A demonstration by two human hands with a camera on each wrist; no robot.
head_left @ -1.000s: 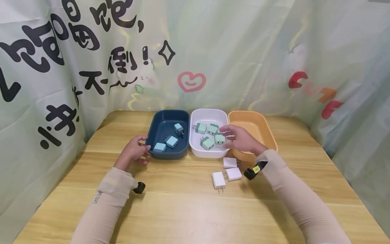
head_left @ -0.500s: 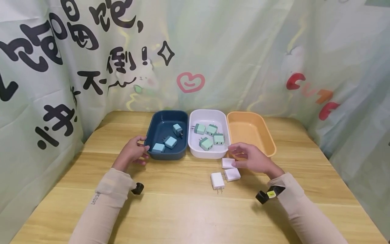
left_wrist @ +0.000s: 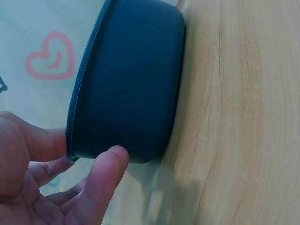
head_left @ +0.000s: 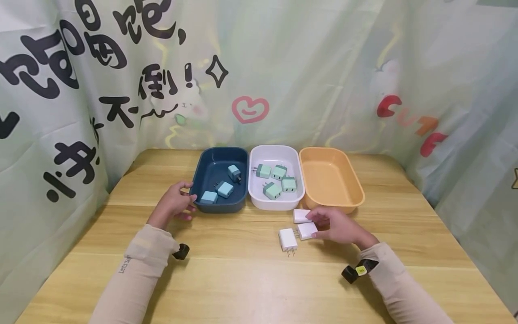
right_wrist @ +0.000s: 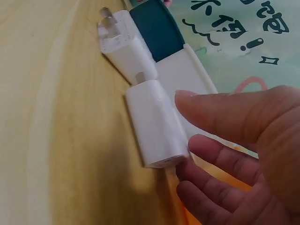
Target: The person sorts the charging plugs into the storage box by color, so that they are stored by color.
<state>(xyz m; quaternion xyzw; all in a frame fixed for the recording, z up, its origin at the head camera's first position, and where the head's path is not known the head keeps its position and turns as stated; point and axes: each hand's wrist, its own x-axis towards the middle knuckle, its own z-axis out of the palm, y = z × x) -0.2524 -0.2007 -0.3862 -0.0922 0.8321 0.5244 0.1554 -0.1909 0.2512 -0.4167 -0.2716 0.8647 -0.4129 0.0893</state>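
In the head view, my left hand (head_left: 174, 203) touches the near left corner of a navy tray (head_left: 220, 208). One fingertip meets its rim and another its outer wall in the left wrist view. My right hand (head_left: 337, 227) reaches over the white chargers on the table, thumb and fingers spread. In the right wrist view, a white plug-in charger (right_wrist: 157, 124) lies beside the fingertips, and the thumb is held apart from it; whether the fingers touch it I cannot tell. A second white charger (head_left: 288, 239) lies left of it, and a third white charger (head_left: 301, 216) sits behind.
The navy tray contains blue chargers (head_left: 224, 189). Beside it, a white tray (head_left: 276, 205) holds several green chargers (head_left: 272, 191). An orange tray (head_left: 329, 180) stands to the right with nothing in it. Behind the wooden table (head_left: 243, 279) hangs a printed curtain (head_left: 307, 67).
My right hand has drawn back from the green chargers in the white tray, coming down toward me to the white chargers on the table. The left hand stays at the navy tray.
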